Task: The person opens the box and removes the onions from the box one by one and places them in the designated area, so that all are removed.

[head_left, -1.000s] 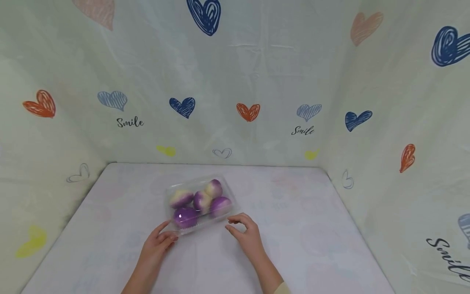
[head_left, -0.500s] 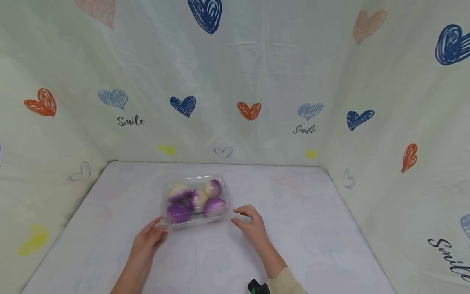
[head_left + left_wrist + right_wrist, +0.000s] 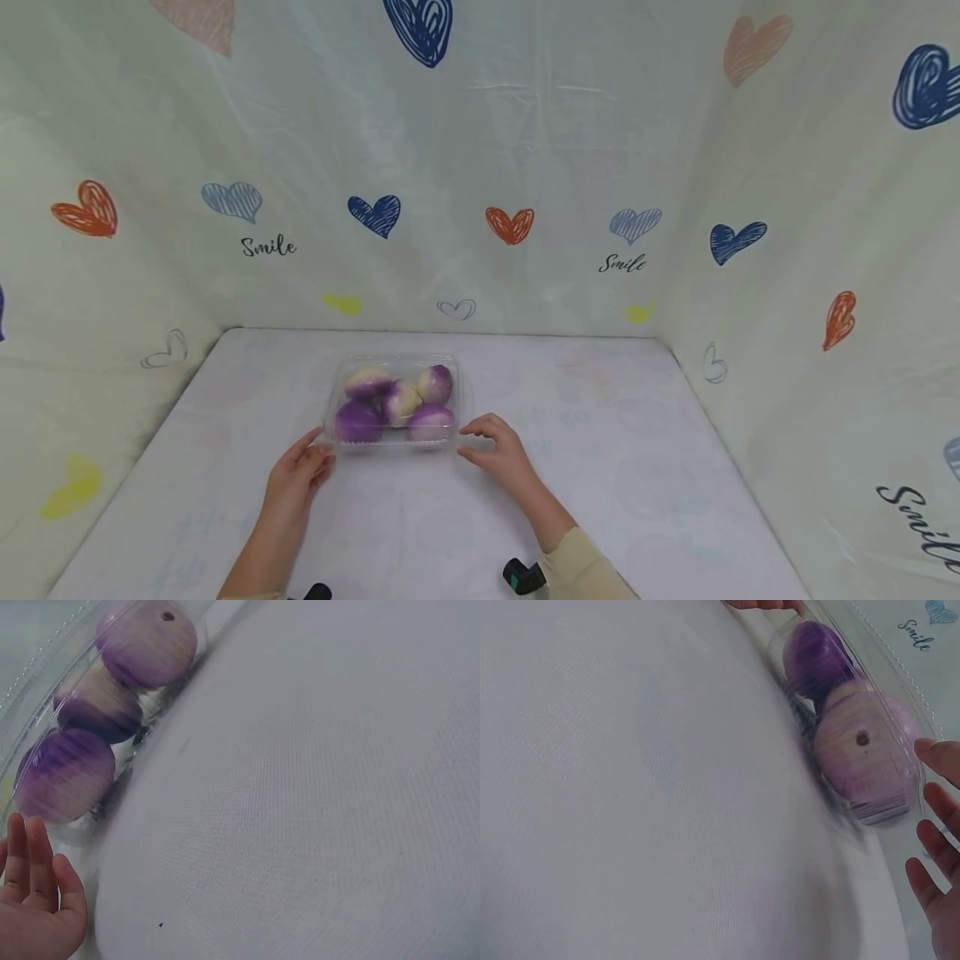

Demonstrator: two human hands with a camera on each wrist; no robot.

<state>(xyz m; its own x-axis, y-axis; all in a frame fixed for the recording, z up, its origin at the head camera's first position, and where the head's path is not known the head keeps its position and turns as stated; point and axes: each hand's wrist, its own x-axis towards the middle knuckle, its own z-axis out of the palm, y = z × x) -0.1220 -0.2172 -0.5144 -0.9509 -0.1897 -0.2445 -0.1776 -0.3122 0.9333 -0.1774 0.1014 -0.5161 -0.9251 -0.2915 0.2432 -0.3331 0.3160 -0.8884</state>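
A clear plastic clamshell box point(image 3: 394, 444) lies on the white tabletop with its lid down. Through the lid show several round purple-and-cream vegetables point(image 3: 401, 403) that look like turnips. My left hand point(image 3: 295, 472) is at the box's near left corner, fingertips right at the edge, fingers fairly straight in the left wrist view. On the other side, my right hand point(image 3: 497, 454) stands by the near right corner, thumb and fingers loosely bent and spread apart. In the right wrist view one right fingertip point(image 3: 924, 745) overlaps the rim of the box.
A light cloth wall point(image 3: 555, 150) printed with hearts and "Smile" rises behind and at both sides of the table point(image 3: 637, 483). A black device point(image 3: 522, 577) sits at the right wrist by a beige sleeve point(image 3: 585, 571).
The box has shifted left and turned from a slant to nearly square with the table. My left hand moved left and away from me; the right hand drew off, then came back to the box.
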